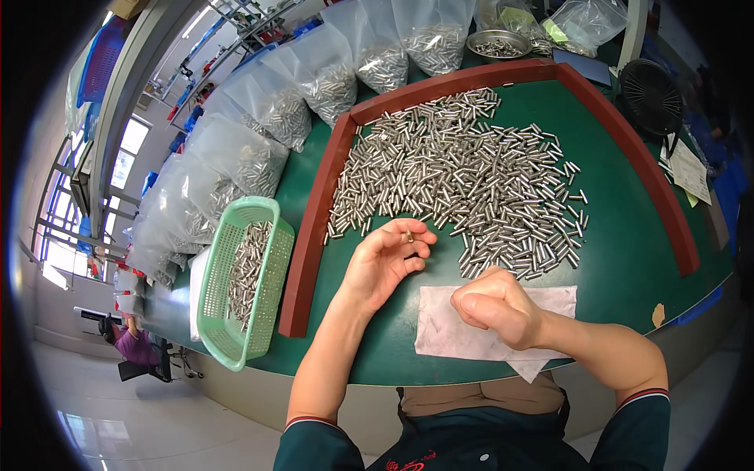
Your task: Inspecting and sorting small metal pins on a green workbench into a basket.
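A broad heap of small shiny metal pins point(471, 169) covers the middle of the green tabletop point(628, 267). My left hand point(375, 265) is palm up at the heap's near edge, fingers curled, with one metal pin point(409, 235) pinched at the fingertips. To its right, my right hand point(503, 308) is closed in a fist above a stained pale cloth point(440, 334). Whatever that fist holds, if anything, is hidden by the fingers.
A reddish-brown wooden border point(320, 212) surrounds the heap on three sides. Left of it stands a light green basket point(207, 302) with more pins. Several clear bags point(326, 82) of pins line the far left. A metal bowl point(499, 45) and black fan point(650, 96) are behind.
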Motion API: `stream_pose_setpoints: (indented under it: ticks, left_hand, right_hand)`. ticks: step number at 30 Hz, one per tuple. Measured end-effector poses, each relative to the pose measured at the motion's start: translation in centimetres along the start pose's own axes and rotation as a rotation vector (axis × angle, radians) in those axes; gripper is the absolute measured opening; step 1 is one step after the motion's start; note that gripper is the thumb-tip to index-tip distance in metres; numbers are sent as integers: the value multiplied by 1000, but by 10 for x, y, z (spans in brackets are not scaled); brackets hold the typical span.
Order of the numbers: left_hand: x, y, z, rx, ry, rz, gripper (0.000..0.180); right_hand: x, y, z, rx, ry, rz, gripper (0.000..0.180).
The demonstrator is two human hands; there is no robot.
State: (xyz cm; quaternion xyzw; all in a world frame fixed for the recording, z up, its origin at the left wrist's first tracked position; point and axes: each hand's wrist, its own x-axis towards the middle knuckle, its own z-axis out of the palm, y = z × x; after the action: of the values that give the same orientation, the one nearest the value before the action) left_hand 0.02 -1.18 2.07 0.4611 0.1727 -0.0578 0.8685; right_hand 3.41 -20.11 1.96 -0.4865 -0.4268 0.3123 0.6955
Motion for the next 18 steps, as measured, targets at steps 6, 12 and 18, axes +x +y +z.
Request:
stream_pose_setpoints:
  ticks: [6,12,18]
  left_hand:
    - [12,-18,3,1228,260,516,4]
    - [26,-24,7,1455,255,726,11]
    - [29,-25,6,1446,254,731,11]
  right_hand:
    - [0,-2,2,-12,-4,-1,32]
    - [0,0,2,-11,7,-14,32]
    - [1,-1,3,-12,17,-10,33]
